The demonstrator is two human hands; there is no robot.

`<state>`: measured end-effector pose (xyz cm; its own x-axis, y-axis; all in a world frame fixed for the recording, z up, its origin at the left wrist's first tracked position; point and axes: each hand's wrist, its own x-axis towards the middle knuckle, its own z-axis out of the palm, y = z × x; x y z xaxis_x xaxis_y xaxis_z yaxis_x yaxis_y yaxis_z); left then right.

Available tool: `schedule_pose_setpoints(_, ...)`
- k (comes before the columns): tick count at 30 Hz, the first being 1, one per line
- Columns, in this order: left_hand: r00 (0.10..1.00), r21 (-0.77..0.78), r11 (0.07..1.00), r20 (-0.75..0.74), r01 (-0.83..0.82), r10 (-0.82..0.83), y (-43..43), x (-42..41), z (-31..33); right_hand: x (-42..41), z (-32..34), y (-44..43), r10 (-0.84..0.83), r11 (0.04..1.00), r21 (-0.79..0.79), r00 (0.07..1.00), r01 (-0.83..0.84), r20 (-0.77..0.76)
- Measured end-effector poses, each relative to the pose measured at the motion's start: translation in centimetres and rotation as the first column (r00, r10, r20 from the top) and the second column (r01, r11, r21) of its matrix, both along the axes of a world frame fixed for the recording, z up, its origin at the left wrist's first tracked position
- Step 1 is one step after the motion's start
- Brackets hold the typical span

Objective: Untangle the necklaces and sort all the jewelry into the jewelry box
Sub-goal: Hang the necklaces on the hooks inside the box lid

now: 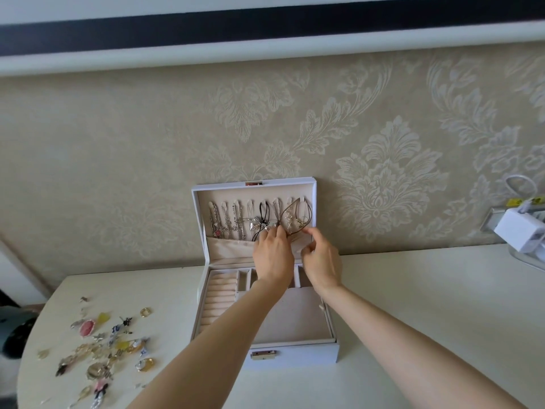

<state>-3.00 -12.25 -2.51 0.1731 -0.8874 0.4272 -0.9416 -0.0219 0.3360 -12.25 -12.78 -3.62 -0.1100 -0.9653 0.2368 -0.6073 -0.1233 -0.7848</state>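
A white jewelry box [295, 354] stands open on the table, its lid [197, 219] upright against the wall. Several necklaces [233, 219] hang from hooks inside the lid, above a beige pocket [230, 249]. A dark cord necklace [292, 215] loops down from the right-hand hooks. My left hand [272, 255] reaches into the lid and pinches the lower end of that cord near a silver pendant [261, 225]. My right hand [320, 261] is just right of it, fingers curled at the pocket's edge, index finger touching the cord.
Loose jewelry [109, 343], rings, earrings and brooches, lies scattered on the table's left part [165, 290]. The box tray has ring rolls [218, 299] and small compartments. A white charger and cables [522, 231] sit at the far right by the wall.
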Motion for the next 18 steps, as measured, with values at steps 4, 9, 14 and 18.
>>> schedule_pose_setpoints(4,0.998,0.088,0.996,0.054,-0.031,0.026,-0.58,-0.10,0.82,-0.48,0.03,-0.09,0.015,0.997,-0.076,0.976,-0.032,-0.215)
schedule_pose_setpoints(9,0.996,0.129,0.988,0.054,-0.082,0.076,-0.96,-0.35,1.10,-0.84,0.23,-0.19,0.072,0.986,-0.119,0.947,-0.115,-0.313)
schedule_pose_setpoints(14,0.989,0.157,0.980,-0.057,-0.124,0.135,-1.01,0.24,0.88,-0.89,-0.05,-0.27,0.118,0.981,-0.102,0.929,-0.163,-0.351)
schedule_pose_setpoints(18,0.994,0.142,0.985,-0.042,-0.097,0.104,-0.80,0.45,0.99,-0.80,-0.37,0.44,0.075,0.956,-0.247,0.947,-0.157,-0.313)
